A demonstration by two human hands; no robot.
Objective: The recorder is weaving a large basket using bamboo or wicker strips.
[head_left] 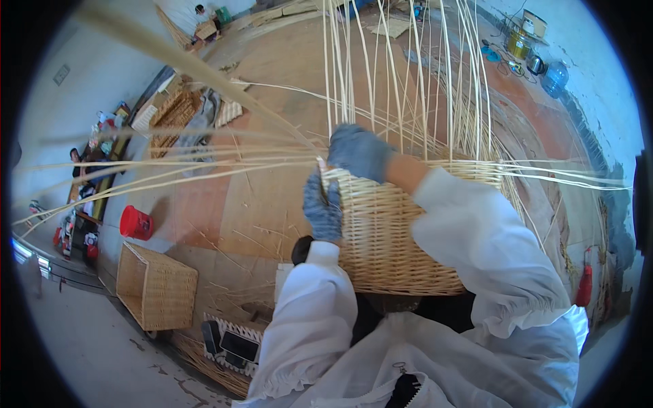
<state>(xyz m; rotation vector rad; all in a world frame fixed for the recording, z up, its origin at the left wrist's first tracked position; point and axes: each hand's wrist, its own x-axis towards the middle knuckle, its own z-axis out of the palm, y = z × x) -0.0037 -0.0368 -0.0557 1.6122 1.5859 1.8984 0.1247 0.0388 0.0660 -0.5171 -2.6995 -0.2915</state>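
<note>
A pale wicker basket (398, 238) with woven sides is held against my lap. Long unwoven rods (388, 61) stand up from its far side, and others stick out flat to the left and right. My right hand (359, 151), in a grey-blue glove, is closed at the basket's far left corner, over the rods there; its fingertips are hidden. Just below, my left hand (321, 207), gloved alike, grips the left side near that corner, its fingers pointing up. A thick, blurred rod (204, 78) slants from the upper left down to the corner beside both hands.
A finished-looking wicker basket (166, 289) lies on its side at the left, near a red bucket (137, 223). A phone (239, 346) rests on a white-edged surface. Far right stand a kettle (536, 64) and a water jug (555, 79). Cut rods litter the floor.
</note>
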